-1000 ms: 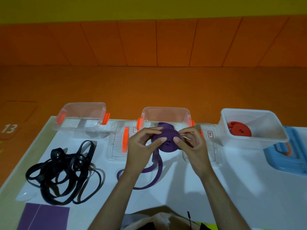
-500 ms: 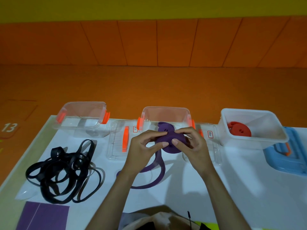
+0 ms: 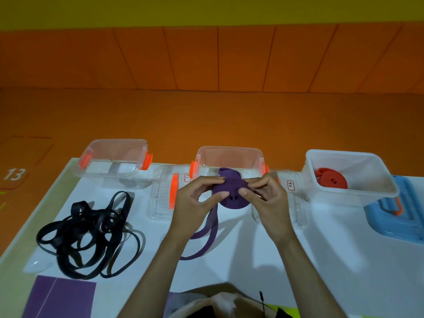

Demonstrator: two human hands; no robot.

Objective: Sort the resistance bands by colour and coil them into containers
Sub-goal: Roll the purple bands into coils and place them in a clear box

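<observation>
My left hand (image 3: 195, 199) and right hand (image 3: 267, 198) pinch the purple band (image 3: 231, 198) with curled fingers. Its tail (image 3: 211, 220) is shorter than before, so I judge coiling nearly done.

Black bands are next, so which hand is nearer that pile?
Left. The left hand holds the purple coil to the right of the black pile; the right hand grips the coil's far side, farther away.

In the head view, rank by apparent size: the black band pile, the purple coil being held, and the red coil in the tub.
1. black band pile, clearly largest.
2 and 3. purple coil and red coil look about alike. The purple one is nearer and partly hidden, so I won't rank them.
</observation>
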